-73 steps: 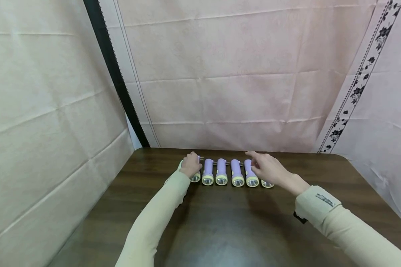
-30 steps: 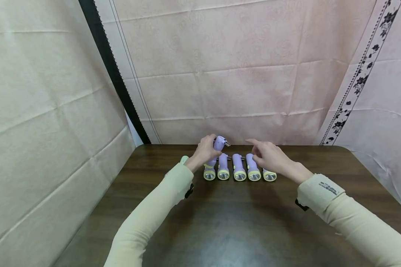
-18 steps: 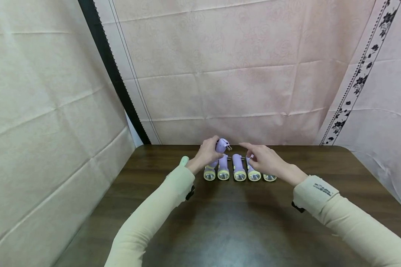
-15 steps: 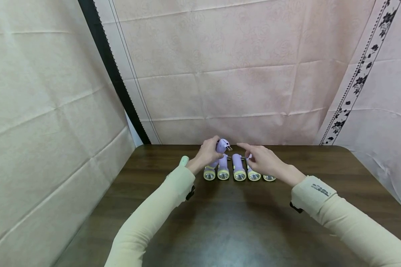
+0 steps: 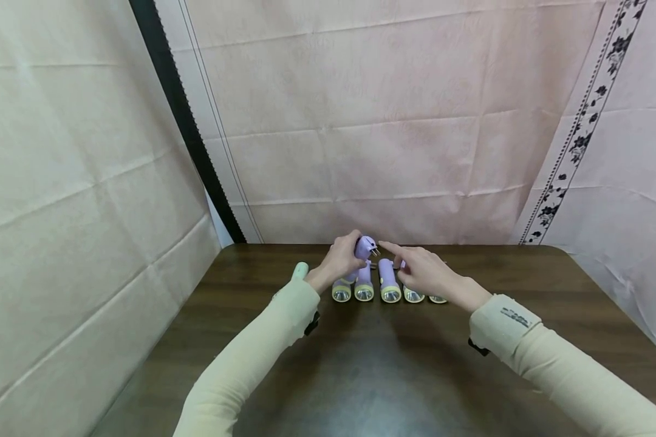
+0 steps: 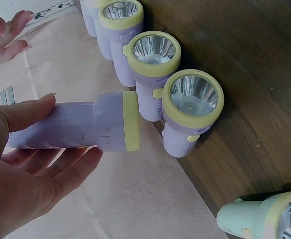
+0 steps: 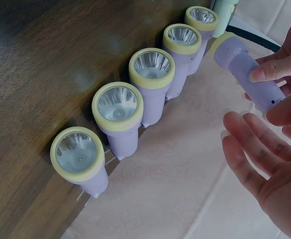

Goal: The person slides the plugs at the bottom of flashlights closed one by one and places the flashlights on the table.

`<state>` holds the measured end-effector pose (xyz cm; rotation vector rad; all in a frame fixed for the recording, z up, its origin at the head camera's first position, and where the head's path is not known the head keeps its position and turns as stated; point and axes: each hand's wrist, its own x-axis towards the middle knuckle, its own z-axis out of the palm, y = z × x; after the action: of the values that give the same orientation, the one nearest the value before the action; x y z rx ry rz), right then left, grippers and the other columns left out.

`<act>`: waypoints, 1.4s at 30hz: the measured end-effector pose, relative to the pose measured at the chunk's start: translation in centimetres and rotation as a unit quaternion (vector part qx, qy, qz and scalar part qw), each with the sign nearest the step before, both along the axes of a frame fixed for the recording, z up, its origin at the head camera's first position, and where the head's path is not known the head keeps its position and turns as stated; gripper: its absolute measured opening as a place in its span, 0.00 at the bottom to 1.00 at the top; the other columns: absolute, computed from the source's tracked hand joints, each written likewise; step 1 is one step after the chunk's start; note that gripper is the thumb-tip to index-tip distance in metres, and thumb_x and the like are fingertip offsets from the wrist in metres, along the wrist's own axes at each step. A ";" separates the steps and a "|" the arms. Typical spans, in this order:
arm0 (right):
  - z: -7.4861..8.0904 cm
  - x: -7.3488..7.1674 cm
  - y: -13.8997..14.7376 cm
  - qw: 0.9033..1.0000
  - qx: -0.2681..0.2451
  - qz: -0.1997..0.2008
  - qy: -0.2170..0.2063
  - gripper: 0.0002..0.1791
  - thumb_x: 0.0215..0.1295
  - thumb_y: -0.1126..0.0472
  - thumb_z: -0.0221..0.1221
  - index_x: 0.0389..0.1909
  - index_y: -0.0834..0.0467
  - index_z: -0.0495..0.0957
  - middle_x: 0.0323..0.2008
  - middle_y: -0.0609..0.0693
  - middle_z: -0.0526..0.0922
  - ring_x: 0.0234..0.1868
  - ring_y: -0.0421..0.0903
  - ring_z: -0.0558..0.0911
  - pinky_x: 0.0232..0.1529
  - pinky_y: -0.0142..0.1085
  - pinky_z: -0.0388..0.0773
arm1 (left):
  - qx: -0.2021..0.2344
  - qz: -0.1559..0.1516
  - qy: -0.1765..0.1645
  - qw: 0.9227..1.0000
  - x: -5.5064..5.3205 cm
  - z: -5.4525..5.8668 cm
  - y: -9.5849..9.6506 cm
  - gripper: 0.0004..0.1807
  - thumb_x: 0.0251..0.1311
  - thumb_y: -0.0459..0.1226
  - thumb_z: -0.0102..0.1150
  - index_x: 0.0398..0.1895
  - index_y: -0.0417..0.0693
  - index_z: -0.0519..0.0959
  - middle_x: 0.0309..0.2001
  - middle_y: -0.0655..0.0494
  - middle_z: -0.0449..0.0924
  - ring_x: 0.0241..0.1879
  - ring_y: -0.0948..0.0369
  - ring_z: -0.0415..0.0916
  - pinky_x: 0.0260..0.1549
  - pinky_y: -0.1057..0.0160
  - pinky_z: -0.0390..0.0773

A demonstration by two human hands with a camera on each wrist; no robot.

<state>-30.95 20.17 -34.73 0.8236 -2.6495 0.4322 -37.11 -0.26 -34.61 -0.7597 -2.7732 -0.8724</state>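
Observation:
My left hand grips a purple flashlight with a yellow rim, raised above a row of similar ones. Two metal plug prongs stick out of its tail, which points toward my right hand. Thumb on one side and fingers beneath, the left hand holds the barrel in the left wrist view. The right hand's fingers are loosely extended close to the tail; whether a fingertip touches the prongs I cannot tell. Below, several purple flashlights lie side by side, lenses toward me, some with prongs showing.
A light green flashlight lies left of the row, partly behind the left wrist in the head view. The dark wooden table ends at its far edge just behind the row. Pale cloth hangs at the back and sides.
My left hand has lifted the leftmost purple flashlight from the row, moved it right and tilted its pronged tail rightward. The right hand has moved left toward that tail.

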 end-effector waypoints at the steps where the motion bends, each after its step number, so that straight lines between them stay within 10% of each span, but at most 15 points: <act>1: 0.0 0.0 0.0 1.000 0.001 0.002 0.001 0.38 0.53 0.71 0.54 0.69 0.53 0.65 0.29 0.44 0.82 0.23 0.35 0.71 0.27 0.32 0.69 | -0.001 -0.002 0.000 1.000 0.0 -0.1 0.0 0.24 0.51 0.31 0.69 0.51 0.44 0.72 0.47 0.45 0.81 0.46 0.52 0.80 0.46 0.57 0.80; 42: 0.1 0.3 0.0 0.999 0.005 -0.008 0.040 0.40 0.51 0.74 0.53 0.69 0.51 0.65 0.27 0.47 0.78 0.22 0.39 0.67 0.23 0.30 0.63 | 0.010 -0.048 0.013 0.999 0.7 0.9 0.6 0.23 0.52 0.35 0.70 0.52 0.45 0.75 0.46 0.49 0.82 0.44 0.55 0.79 0.42 0.58 0.78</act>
<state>-30.63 20.20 -34.60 0.8059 -2.5856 0.3739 -36.44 0.34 -33.71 -0.9000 -2.7208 -0.8987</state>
